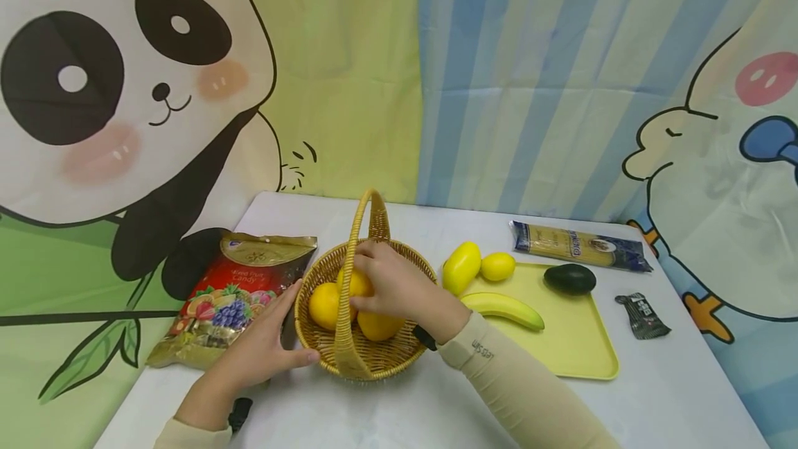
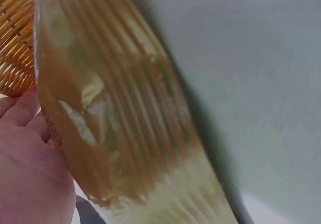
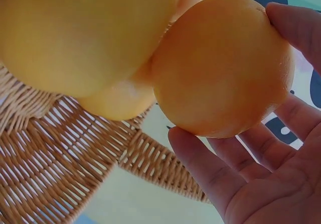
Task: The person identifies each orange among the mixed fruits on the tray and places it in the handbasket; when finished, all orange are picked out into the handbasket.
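Note:
A wicker basket (image 1: 399, 364) with a tall arched handle stands mid-table and holds several oranges (image 1: 325, 305). Reaching in from the right, my right hand (image 1: 399, 283) grips one orange (image 3: 225, 66) between thumb and fingertips, just over the others in the basket. In the right wrist view, the fingers curve round its underside. My left hand (image 1: 268, 345) lies along the basket's left side, fingers extended and thumb spread toward the front. The left wrist view shows its fingertips against the wicker wall (image 2: 15, 48), beside a shiny gold bag (image 2: 115, 108).
A red and gold fruit candy bag (image 1: 231, 296) lies left of the basket. On the right, a yellow tray (image 1: 561, 345) bears a banana (image 1: 505, 309), a lemon (image 1: 497, 266), a mango-like yellow fruit (image 1: 461, 267) and a dark avocado (image 1: 570, 278). A pasta packet (image 1: 580, 246) and small black packet (image 1: 643, 316) lie beyond.

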Tool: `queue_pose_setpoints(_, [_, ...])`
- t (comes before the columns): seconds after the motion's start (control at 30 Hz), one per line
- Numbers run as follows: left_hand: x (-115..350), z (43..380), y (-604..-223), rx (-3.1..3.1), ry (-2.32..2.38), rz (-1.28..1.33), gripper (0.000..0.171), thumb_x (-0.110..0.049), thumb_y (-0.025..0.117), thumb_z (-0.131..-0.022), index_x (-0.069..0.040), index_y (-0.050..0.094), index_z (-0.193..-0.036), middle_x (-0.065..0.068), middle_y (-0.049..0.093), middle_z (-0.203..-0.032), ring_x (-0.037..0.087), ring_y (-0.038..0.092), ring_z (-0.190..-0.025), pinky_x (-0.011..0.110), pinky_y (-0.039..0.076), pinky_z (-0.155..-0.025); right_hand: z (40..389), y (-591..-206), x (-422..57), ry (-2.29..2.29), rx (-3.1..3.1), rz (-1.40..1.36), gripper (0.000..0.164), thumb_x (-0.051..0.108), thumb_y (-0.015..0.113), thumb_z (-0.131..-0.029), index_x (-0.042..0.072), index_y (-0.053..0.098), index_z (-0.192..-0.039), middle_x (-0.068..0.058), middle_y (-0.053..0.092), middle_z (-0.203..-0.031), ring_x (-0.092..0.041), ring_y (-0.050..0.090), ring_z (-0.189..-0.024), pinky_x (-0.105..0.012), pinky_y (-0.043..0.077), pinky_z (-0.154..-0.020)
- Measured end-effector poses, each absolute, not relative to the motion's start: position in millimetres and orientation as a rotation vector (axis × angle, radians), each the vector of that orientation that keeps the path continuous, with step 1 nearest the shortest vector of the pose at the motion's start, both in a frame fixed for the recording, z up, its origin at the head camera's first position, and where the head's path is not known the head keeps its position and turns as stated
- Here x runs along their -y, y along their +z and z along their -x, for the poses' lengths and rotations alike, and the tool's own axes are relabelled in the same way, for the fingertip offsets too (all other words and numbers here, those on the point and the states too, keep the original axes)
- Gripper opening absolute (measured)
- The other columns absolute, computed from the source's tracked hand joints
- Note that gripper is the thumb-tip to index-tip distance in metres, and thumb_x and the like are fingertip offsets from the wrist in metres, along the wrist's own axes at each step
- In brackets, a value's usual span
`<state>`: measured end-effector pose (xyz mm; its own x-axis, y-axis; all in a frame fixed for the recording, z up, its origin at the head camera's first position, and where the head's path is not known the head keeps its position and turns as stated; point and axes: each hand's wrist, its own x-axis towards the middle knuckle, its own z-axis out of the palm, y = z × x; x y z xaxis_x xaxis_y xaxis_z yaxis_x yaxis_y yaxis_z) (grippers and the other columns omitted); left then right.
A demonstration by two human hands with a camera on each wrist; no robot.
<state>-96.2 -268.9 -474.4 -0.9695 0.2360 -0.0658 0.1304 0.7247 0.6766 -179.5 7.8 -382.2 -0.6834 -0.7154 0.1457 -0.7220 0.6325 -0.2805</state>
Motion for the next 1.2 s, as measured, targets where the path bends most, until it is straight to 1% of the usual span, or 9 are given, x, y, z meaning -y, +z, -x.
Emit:
queue_pose_setpoints(0.13, [269.9,95.5,-474.9,-2.781,1.076,-0.299,0.125,-0.064,0.084,-0.078,-0.03,0.006,-0.17,0.015,0.018,-0.176,0.051,0.025,-0.157,0.081,0.029,-0.114,176.5,-382.7,-4.6,0.515,2.838,-1.247,0.054,0.038,0.084,-0.088,0.021,0.068,-0.137,-0.008,0.057,-0.149,-0.025,0.057,-0.133,-0.036,0.055,-0.108])
queue_pose_setpoints(0.3, [271.1,95.9,-475.8,-2.78,1.082,-0.303,0.126,-0.066,0.084,-0.077,-0.03,0.006,-0.17,0.015,0.018,-0.176,0.051,0.025,-0.157,0.081,0.03,-0.113,171.3,-382.5,-2.6,0.481,2.886,-1.217,0.055,0.039,0.087,-0.085,0.03,0.068,-0.135,-0.002,0.054,-0.151,-0.022,0.053,-0.136,-0.038,0.061,-0.098])
queue_pose_setpoints(0.47, [271.8,97.5,-476.0,-2.783,1.084,-0.315,0.127,-0.066,0.084,-0.076,-0.029,0.006,-0.17,0.014,0.018,-0.176,0.051,0.025,-0.157,0.081,0.03,-0.114,169.8,-385.8,-1.0,0.433,2.86,-1.216,0.056,0.04,0.088,-0.083,0.033,0.068,-0.135,0.002,0.056,-0.145,-0.02,0.053,-0.132,-0.036,0.063,-0.088])
queue_pose_setpoints(0.57, [271.8,97.9,-475.7,-2.781,1.082,-0.314,0.128,-0.067,0.084,-0.076,-0.028,0.006,-0.17,0.015,0.018,-0.176,0.051,0.024,-0.157,0.081,0.029,-0.114,169.8,-387.8,-0.5,0.408,2.841,-1.225,0.058,0.041,0.088,-0.082,0.033,0.068,-0.136,0.004,0.057,-0.141,-0.019,0.054,-0.128,-0.034,0.063,-0.086])
queue_pose_setpoints(0.63, [271.8,97.8,-475.4,-2.775,1.082,-0.31,0.128,-0.067,0.084,-0.076,-0.027,0.007,-0.17,0.015,0.018,-0.176,0.051,0.024,-0.157,0.081,0.029,-0.114,169.6,-388.0,-0.7,0.398,2.838,-1.234,0.061,0.043,0.089,-0.082,0.033,0.067,-0.137,0.003,0.057,-0.142,-0.02,0.054,-0.129,-0.034,0.063,-0.088])
queue_pose_setpoints(0.77, [272.0,97.4,-475.0,-2.768,1.08,-0.307,0.128,-0.066,0.084,-0.077,-0.026,0.007,-0.17,0.016,0.017,-0.176,0.052,0.024,-0.157,0.081,0.03,-0.113,169.5,-385.3,-3.8,0.4,2.861,-1.233,0.072,0.051,0.088,-0.081,0.031,0.062,-0.145,0.0,0.052,-0.153,-0.021,0.052,-0.137,-0.04,0.061,-0.097])
queue_pose_setpoints(0.93, [272.9,98.2,-474.0,-2.772,1.084,-0.319,0.128,-0.064,0.084,-0.077,-0.024,0.007,-0.17,0.016,0.017,-0.176,0.052,0.023,-0.157,0.081,0.03,-0.113,171.1,-379.1,-15.1,0.429,2.858,-1.191,0.081,0.061,0.083,-0.082,0.026,0.056,-0.15,-0.001,0.05,-0.158,-0.021,0.05,-0.144,-0.042,0.054,-0.111])
queue_pose_setpoints(1.07, [274.4,97.9,-473.0,-2.774,1.074,-0.306,0.128,-0.065,0.085,-0.077,-0.026,0.006,-0.17,0.017,0.017,-0.176,0.052,0.023,-0.157,0.081,0.029,-0.114,172.4,-378.7,-31.9,0.517,2.836,-1.16,0.08,0.061,0.08,-0.085,0.025,0.055,-0.152,0.001,0.052,-0.155,-0.021,0.052,-0.141,-0.042,0.052,-0.113])
queue_pose_setpoints(1.2, [276.3,97.7,-472.0,-2.781,1.05,-0.288,0.129,-0.066,0.084,-0.076,-0.028,0.005,-0.17,0.018,0.016,-0.175,0.053,0.022,-0.157,0.082,0.028,-0.113,172.9,-382.9,-57.5,0.588,2.85,-1.101,0.074,0.06,0.076,-0.09,0.026,0.054,-0.153,-0.001,0.052,-0.156,-0.023,0.052,-0.142,-0.045,0.05,-0.114])
